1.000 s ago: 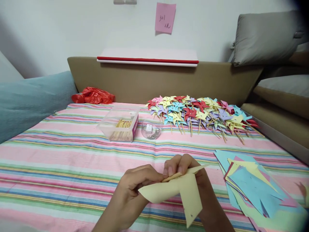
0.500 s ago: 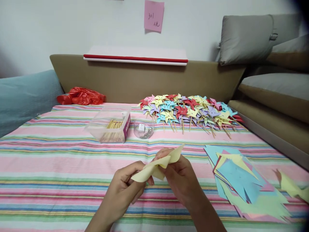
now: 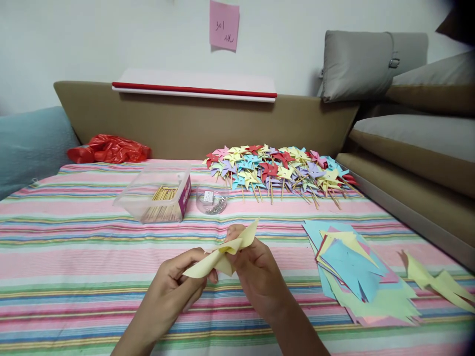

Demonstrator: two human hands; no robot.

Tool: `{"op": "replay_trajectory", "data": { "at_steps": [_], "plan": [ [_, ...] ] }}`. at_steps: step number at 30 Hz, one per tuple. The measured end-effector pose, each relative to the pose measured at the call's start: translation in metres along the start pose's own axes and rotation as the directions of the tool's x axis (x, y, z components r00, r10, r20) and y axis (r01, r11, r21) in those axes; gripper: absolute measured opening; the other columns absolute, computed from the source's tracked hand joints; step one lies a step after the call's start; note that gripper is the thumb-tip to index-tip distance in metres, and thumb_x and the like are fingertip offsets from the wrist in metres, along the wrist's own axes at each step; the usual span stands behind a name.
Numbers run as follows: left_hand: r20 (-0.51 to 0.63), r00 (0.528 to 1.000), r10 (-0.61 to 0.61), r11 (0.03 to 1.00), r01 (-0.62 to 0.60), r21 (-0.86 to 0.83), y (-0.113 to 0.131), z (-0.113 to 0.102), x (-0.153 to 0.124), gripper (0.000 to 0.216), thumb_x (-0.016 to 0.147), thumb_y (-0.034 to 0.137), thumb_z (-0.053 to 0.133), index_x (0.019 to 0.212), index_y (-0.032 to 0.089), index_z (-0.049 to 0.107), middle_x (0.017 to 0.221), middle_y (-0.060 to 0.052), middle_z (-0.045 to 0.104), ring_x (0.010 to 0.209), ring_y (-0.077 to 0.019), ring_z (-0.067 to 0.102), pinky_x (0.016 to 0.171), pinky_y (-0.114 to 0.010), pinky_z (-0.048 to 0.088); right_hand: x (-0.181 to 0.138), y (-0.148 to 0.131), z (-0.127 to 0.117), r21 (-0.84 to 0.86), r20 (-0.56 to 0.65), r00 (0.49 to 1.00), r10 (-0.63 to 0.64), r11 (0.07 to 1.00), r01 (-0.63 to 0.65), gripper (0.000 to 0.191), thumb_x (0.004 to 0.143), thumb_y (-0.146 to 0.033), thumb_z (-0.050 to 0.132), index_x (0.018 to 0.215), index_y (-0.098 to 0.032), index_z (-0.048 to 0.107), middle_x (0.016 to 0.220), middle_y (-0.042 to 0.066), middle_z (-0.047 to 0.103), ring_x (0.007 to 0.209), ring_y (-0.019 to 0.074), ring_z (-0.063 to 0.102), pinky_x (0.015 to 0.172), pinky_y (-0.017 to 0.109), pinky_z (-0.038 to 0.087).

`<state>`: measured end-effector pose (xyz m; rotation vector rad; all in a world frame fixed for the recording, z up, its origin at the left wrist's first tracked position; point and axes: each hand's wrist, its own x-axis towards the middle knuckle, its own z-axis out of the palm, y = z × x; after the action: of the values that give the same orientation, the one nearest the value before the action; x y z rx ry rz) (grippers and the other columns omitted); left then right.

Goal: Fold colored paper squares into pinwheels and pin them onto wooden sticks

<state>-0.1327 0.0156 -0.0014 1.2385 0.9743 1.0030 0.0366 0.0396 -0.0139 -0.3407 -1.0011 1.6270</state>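
Observation:
A pale yellow paper pinwheel [image 3: 208, 264], its blades curled in toward the middle, is held up above the striped cloth. My left hand [image 3: 178, 279] is closed on its left side, thumb and fingers pinching the paper. On the other side my right hand [image 3: 256, 272] grips the folded paper near the centre, with fingertips behind it. Whether a pin sits in the centre I cannot tell. Beyond my hands lie a round clear dish [image 3: 211, 201] of small metal pieces and a clear plastic box [image 3: 129, 198] with many thin wooden sticks [image 3: 163, 202].
Finished pinwheels on sticks [image 3: 269, 170] lie heaped at the back. Cut coloured paper sheets [image 3: 352, 269] are stacked at right, beside a cut yellow paper piece [image 3: 436, 282]. A red plastic bag [image 3: 115, 148] rests at the back left. Grey cushions [image 3: 419, 138] rise along the right side.
The view has turned slightly right, so everything sits farther left in the picture. Both hands still hold the yellow pinwheel, in nearly the same pose. More of the yellow piece at right shows.

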Motion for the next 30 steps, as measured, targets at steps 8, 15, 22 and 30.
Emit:
{"op": "replay_trajectory", "data": {
  "at_steps": [8,15,22,30],
  "plan": [
    [0.093,0.996,-0.005,1.000,0.002,0.030,-0.003,-0.008,0.003,0.028,0.094,0.042,0.063,0.085,0.016,0.068,0.047,0.007,0.040,0.040,-0.0050,0.029,0.043,-0.019,0.023,0.000,0.000,0.003,-0.025,-0.092,0.996,-0.003,1.000,0.001,0.023,0.082,-0.039,0.079,0.096,-0.023,0.068,0.083,0.000,0.056,0.072,0.0128,0.048,0.062,0.025,0.039],
    [-0.277,0.960,-0.043,0.935,-0.059,-0.350,-0.014,0.010,0.019,0.020,0.080,0.033,0.081,0.079,0.015,0.073,0.072,-0.003,0.070,0.063,-0.0107,0.065,0.065,-0.018,0.054,0.008,-0.001,0.004,0.016,-0.276,0.959,0.057,0.998,-0.055,0.057,0.081,-0.054,0.076,0.127,-0.027,0.055,0.123,0.006,0.059,0.100,0.0198,0.063,0.087,0.033,0.050],
    [-0.520,0.817,-0.249,0.813,-0.116,-0.571,-0.030,0.014,0.033,0.031,0.070,0.023,0.088,0.098,0.016,0.075,0.092,-0.005,0.076,0.079,-0.0139,0.070,0.068,-0.019,0.058,0.002,0.025,-0.001,-0.574,-0.150,0.964,0.220,0.774,-0.266,0.040,0.094,-0.057,0.054,0.086,-0.018,0.062,0.081,0.003,0.062,0.075,0.0169,0.059,0.072,0.031,0.048],
    [-0.401,0.898,-0.178,0.888,-0.029,-0.459,-0.041,0.016,0.024,0.048,0.071,0.045,0.086,0.108,0.018,0.071,0.091,-0.004,0.071,0.075,-0.0144,0.062,0.064,-0.022,0.052,0.002,0.032,0.001,-0.565,-0.137,0.968,0.210,0.786,-0.250,0.034,0.095,-0.045,0.051,0.078,-0.018,0.061,0.076,0.004,0.063,0.072,0.0173,0.061,0.072,0.032,0.051]
  ]
}}
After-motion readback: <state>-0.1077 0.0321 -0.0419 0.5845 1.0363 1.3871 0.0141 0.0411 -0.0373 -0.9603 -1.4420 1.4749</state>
